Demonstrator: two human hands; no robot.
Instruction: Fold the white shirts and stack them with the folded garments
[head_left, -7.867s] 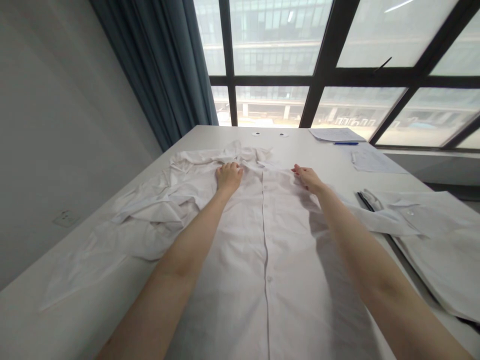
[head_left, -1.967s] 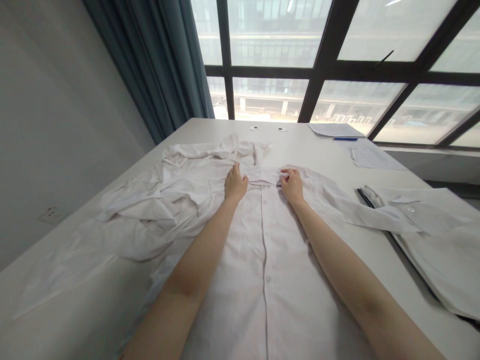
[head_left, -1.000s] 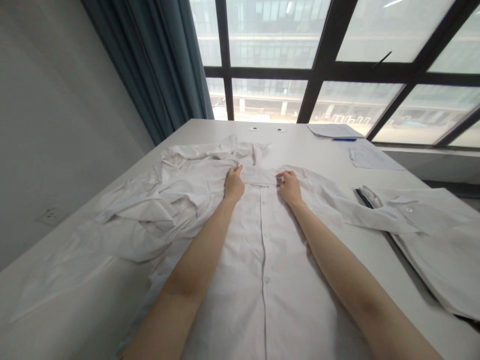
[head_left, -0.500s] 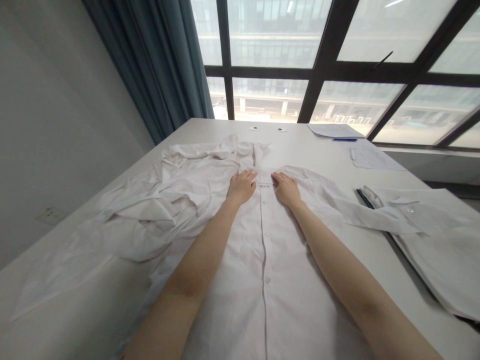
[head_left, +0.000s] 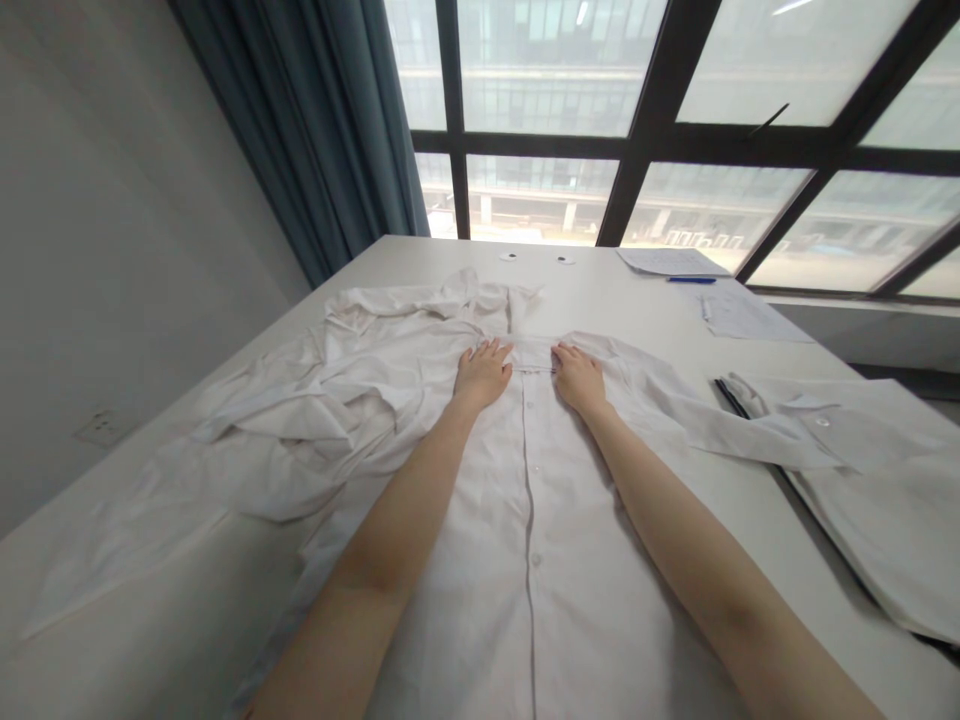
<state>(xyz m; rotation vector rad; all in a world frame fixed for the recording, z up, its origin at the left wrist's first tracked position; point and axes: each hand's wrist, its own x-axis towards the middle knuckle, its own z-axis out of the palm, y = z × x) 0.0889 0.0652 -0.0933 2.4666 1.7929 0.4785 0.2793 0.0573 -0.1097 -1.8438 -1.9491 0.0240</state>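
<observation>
The person I am watching wears the single camera on the head. It faces forward and down along the counter (head_left: 637, 310) to the window (head_left: 547, 90) beyond. The white shirt (head_left: 592, 580) starts nearest, cut by the bottom edge; left hand (head_left: 484, 373) and right hand (head_left: 578, 375) appear mid-view, farther off, with a blue curtain (head_left: 322, 120) upper left.

No legible text, paper sheet (head_left: 667, 262) at 2 o'clock, faint marks too small to read, second paper sheet (head_left: 754, 318) toward 3 o'clock, unreadable too
</observation>
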